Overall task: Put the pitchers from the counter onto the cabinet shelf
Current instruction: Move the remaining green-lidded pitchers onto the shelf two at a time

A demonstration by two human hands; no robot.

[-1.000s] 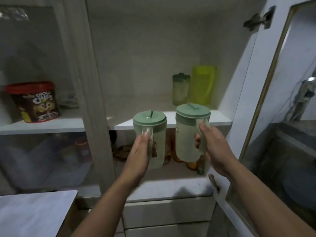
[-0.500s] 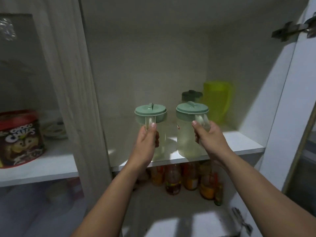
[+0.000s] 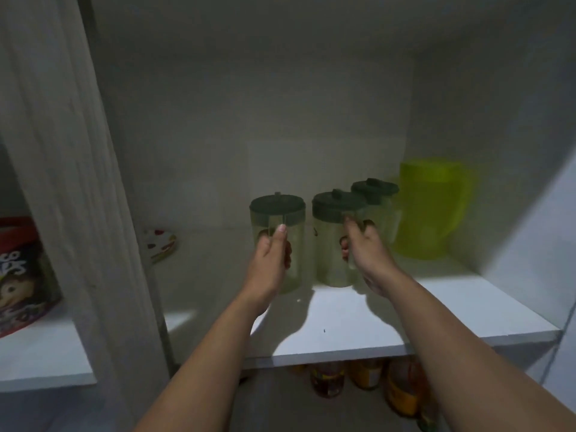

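Note:
Two pale green pitchers with darker green lids stand side by side deep on the white cabinet shelf (image 3: 436,313). My left hand (image 3: 271,260) grips the handle of the left pitcher (image 3: 293,244). My right hand (image 3: 366,251) grips the handle of the right pitcher (image 3: 327,241). Both pitchers are upright, and their bases seem to rest on the shelf. A third matching pitcher (image 3: 377,198) stands just behind the right one.
A bright yellow-green pitcher (image 3: 433,210) stands at the back right. A patterned plate (image 3: 162,244) lies at the back left. A cabinet post (image 3: 78,182) divides off a cereal tub (image 3: 21,275). Bottles (image 3: 367,378) stand on the level below.
Both hands have pushed the pitchers forward from the shelf's front edge deeper into the cabinet, close to the third pitcher. The camera has moved nearer.

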